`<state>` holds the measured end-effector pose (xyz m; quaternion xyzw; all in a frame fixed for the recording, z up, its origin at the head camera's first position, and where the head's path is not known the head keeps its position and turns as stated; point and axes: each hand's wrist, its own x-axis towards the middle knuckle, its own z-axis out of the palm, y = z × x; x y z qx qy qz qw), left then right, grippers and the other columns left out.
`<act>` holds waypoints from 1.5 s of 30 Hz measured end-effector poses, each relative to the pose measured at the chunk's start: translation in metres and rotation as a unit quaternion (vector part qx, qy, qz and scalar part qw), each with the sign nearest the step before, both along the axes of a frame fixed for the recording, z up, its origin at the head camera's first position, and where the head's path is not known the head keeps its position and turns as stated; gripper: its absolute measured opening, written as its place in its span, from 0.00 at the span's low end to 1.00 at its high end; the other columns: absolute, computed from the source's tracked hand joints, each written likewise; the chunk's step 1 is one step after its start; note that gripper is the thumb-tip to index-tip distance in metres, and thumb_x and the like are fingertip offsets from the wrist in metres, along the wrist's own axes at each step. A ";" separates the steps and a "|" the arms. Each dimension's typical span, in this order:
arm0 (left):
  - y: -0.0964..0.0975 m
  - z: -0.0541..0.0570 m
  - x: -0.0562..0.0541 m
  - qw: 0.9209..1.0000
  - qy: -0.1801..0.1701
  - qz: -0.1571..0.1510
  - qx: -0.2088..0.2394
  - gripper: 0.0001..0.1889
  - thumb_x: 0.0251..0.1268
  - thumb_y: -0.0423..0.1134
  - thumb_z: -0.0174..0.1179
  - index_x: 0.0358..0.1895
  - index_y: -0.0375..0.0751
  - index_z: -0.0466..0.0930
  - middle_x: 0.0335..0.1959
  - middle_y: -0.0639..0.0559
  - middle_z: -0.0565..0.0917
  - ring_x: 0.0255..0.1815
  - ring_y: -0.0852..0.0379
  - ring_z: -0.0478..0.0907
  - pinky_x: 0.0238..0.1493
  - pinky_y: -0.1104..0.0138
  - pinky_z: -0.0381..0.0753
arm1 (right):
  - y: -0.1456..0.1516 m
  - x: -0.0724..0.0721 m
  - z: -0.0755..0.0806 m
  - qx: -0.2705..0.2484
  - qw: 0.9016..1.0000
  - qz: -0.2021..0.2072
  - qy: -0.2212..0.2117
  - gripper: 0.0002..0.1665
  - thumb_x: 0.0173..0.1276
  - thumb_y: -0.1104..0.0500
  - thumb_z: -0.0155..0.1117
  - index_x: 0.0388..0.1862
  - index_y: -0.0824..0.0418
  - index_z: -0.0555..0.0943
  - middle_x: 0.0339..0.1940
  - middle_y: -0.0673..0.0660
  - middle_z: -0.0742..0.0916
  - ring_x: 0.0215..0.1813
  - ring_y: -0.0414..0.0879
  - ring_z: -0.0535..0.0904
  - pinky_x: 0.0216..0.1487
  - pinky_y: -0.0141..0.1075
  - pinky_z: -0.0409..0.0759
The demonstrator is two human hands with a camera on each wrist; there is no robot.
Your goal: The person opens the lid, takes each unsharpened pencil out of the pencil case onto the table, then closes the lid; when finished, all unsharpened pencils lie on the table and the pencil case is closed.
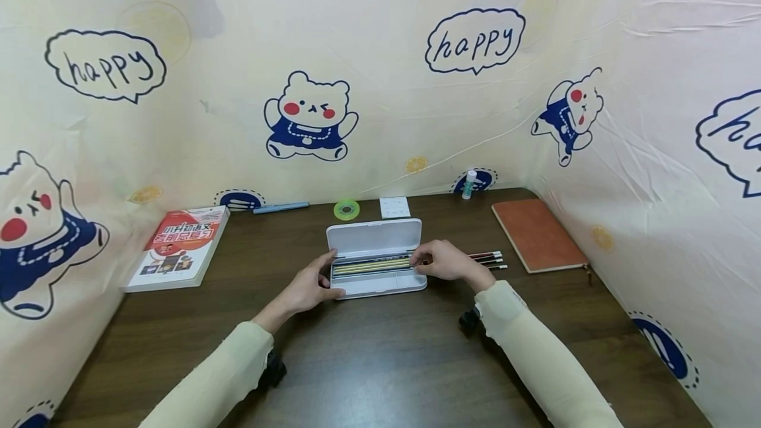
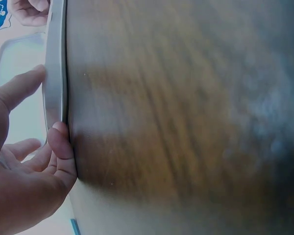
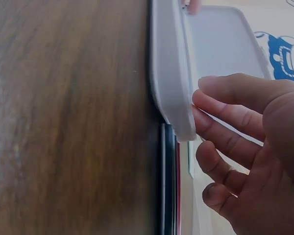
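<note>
While left hand (image 1: 306, 288) grips open white case (image 1: 371, 284) | right hand (image 1: 446, 261) is at pencils (image 1: 371, 266) | its hold unclear

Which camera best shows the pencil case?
Head: nearly the whole open white rectangular pencil case, raised lid and slim yellow pencils inside. Left wrist catches only its outer wall and part of the lid; right wrist, a rounded corner and partial lid.

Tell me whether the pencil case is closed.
No, the pencil case has its white lid raised, and pencils show inside.
</note>
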<state>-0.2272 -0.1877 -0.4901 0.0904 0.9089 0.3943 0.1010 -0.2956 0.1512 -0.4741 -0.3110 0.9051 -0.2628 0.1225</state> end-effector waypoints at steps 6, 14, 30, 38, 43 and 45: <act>0.000 -0.001 0.000 1.000 -0.003 0.003 -0.002 0.50 0.56 0.42 0.75 0.79 0.46 0.53 0.67 0.43 0.72 0.37 0.57 0.74 0.38 0.68 0.71 | -0.006 -0.001 -0.001 0.019 1.000 0.001 -0.016 0.07 0.68 0.58 0.68 0.44 0.51 0.87 0.38 0.45 0.87 0.39 0.39 0.78 0.47 0.36 0.78; -0.001 0.000 0.000 1.000 -0.002 0.000 -0.002 0.50 0.56 0.42 0.74 0.79 0.45 0.53 0.68 0.41 0.71 0.36 0.58 0.74 0.37 0.69 0.71 | -0.012 -0.001 -0.002 0.040 0.999 0.017 -0.009 0.09 0.69 0.59 0.65 0.46 0.52 0.88 0.40 0.47 0.87 0.39 0.40 0.76 0.45 0.35 0.75; 0.000 0.001 0.000 1.000 -0.004 0.001 -0.003 0.50 0.56 0.42 0.74 0.79 0.46 0.53 0.68 0.42 0.71 0.36 0.57 0.73 0.37 0.69 0.71 | -0.012 -0.002 -0.006 -0.007 1.000 0.005 0.005 0.05 0.67 0.62 0.67 0.38 0.51 0.87 0.32 0.46 0.85 0.35 0.39 0.74 0.41 0.33 0.73; 0.000 0.002 0.000 1.000 -0.005 0.002 -0.005 0.49 0.57 0.42 0.74 0.79 0.45 0.53 0.69 0.41 0.71 0.37 0.57 0.73 0.38 0.68 0.71 | -0.005 -0.001 -0.001 -0.039 0.999 -0.006 -0.008 0.05 0.68 0.61 0.67 0.39 0.54 0.88 0.31 0.48 0.84 0.33 0.41 0.74 0.39 0.33 0.73; 0.000 0.001 0.000 1.000 -0.006 0.002 -0.008 0.49 0.57 0.42 0.74 0.79 0.45 0.53 0.68 0.41 0.71 0.37 0.57 0.73 0.38 0.68 0.71 | 0.005 -0.001 0.002 -0.049 0.999 -0.014 -0.009 0.04 0.69 0.60 0.67 0.39 0.54 0.87 0.36 0.49 0.86 0.35 0.41 0.74 0.38 0.34 0.73; 0.001 0.002 0.001 1.000 -0.008 0.004 -0.007 0.49 0.57 0.42 0.74 0.79 0.45 0.53 0.68 0.42 0.71 0.37 0.57 0.73 0.38 0.68 0.71 | 0.010 0.000 0.003 -0.053 0.998 -0.022 -0.010 0.04 0.69 0.59 0.67 0.39 0.53 0.87 0.37 0.49 0.87 0.36 0.42 0.74 0.39 0.34 0.73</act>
